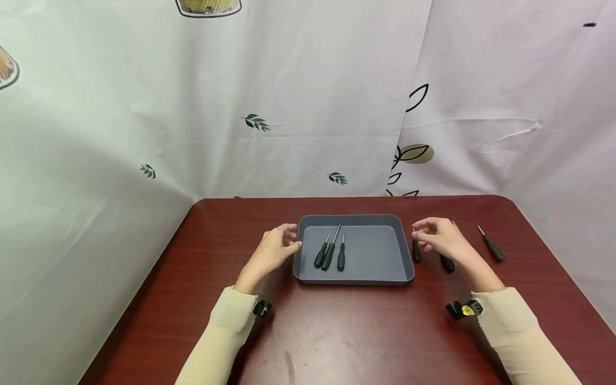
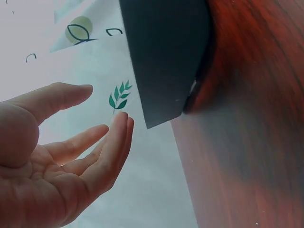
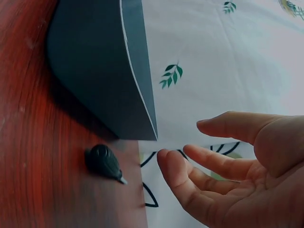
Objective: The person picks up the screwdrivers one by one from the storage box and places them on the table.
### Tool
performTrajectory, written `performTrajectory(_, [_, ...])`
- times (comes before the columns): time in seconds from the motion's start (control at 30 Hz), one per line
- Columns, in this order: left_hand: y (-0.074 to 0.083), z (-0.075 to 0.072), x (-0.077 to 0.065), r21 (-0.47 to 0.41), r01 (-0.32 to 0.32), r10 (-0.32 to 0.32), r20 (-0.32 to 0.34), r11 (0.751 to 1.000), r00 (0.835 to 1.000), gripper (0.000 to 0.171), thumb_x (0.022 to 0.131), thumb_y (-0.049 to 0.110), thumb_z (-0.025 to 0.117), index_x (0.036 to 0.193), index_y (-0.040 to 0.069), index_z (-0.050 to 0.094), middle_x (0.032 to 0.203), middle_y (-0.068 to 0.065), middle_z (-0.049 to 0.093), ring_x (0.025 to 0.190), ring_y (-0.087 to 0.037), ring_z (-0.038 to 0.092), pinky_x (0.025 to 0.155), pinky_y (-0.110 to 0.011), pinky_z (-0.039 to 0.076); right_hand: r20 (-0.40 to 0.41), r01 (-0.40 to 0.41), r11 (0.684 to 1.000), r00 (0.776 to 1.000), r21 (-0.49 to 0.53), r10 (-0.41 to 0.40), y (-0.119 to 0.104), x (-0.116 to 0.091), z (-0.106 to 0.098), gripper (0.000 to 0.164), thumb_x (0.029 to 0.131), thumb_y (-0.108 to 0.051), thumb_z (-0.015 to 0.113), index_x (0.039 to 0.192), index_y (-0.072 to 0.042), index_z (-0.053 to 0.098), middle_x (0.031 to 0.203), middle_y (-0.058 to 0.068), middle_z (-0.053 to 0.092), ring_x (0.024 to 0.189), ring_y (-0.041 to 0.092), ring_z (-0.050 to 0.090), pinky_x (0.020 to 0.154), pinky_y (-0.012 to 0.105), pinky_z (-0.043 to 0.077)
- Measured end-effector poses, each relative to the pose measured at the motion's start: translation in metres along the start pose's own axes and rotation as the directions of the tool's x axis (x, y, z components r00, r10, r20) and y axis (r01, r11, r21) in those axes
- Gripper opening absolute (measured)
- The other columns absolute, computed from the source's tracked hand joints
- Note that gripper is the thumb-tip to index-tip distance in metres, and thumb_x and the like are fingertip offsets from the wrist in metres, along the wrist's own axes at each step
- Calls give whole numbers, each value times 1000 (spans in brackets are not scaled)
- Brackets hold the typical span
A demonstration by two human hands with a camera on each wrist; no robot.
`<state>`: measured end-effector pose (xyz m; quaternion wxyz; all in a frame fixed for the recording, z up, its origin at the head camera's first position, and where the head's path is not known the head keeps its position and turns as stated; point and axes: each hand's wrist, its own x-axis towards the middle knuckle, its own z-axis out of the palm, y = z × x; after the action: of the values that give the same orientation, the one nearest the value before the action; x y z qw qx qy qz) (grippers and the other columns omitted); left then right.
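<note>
A grey rectangular tray (image 1: 370,256) stands on the table, with three black-handled screwdrivers (image 1: 328,256) lying side by side in its left half. Just outside the tray's left edge is my left hand (image 1: 273,248), fingers relaxed and thumb apart, holding nothing. My right hand (image 1: 440,238) hovers past the tray's right edge, above a small screwdriver (image 1: 416,251) on the table. In the right wrist view a gap shows between those loosely bent fingers and the screwdriver (image 3: 104,162). Another screwdriver (image 1: 447,263) is partly hidden under the right hand.
Farther right lies one more screwdriver (image 1: 492,245), pointing toward the back. The reddish-brown table (image 1: 366,331) backs onto a white sheet (image 1: 308,107) with leaf prints, which also hangs along both sides.
</note>
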<state>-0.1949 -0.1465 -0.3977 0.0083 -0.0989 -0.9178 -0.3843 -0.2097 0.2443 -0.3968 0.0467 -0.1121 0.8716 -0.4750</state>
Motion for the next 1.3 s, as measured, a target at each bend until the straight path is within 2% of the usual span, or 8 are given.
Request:
performTrajectory(0.2, [5,3,2,-13,-24,24,26,1000,999,38,84,12,66,120,5,56,102,-12,63,86,-18,63,75,-31,53,1,-29,998,1000,-49,29,-3,2,9,40,88,-7,60,119,14,50,92,25,63,74,30,63,59,37,56])
performTrajectory(0.3, [6,5,3,-29,-33,34,45,999,998,33,85,11,66,116,5,58,101,-12,63,85,-17,62,71,-28,54,-5,-31,996,1000,-84,31,-3,3,15,41,86,-7,61,121,13,50,87,20,64,70,29,64,58,38,55])
performTrajectory(0.47, [8,10,7,-106,-16,25,92,994,995,34,85,8,65,116,1,57,102,-16,62,79,-18,63,61,-24,54,0,-32,992,999,-118,33,-3,5,23,45,85,-7,61,124,12,47,83,16,62,61,26,62,56,39,55])
performTrajectory(0.57, [10,12,10,-116,-1,16,124,993,992,37,85,8,65,120,-1,54,101,-14,61,78,-20,64,61,-23,55,16,-44,992,999,-118,46,-3,6,26,49,86,-5,61,128,13,43,83,15,61,61,25,61,55,38,55])
performTrajectory(0.8, [14,15,14,-79,3,11,180,997,984,40,87,9,63,125,0,52,102,-12,60,75,-25,66,60,-25,54,31,-37,993,999,-117,40,-4,9,31,51,85,0,60,128,17,40,78,13,55,62,19,56,53,35,55])
performTrajectory(0.97, [17,19,18,-27,-8,13,218,1000,976,41,88,11,61,125,-3,51,103,-15,60,69,-21,65,57,-24,54,24,-33,989,999,-146,36,-5,11,33,50,83,4,60,126,19,41,74,11,53,57,17,55,51,37,54])
performTrajectory(1.3, [22,26,24,118,1,-33,274,993,961,43,89,18,62,126,0,52,102,-12,63,60,-11,63,51,-25,51,39,-56,983,997,-176,64,-7,14,33,51,82,7,59,127,20,39,74,11,54,55,20,55,50,36,54])
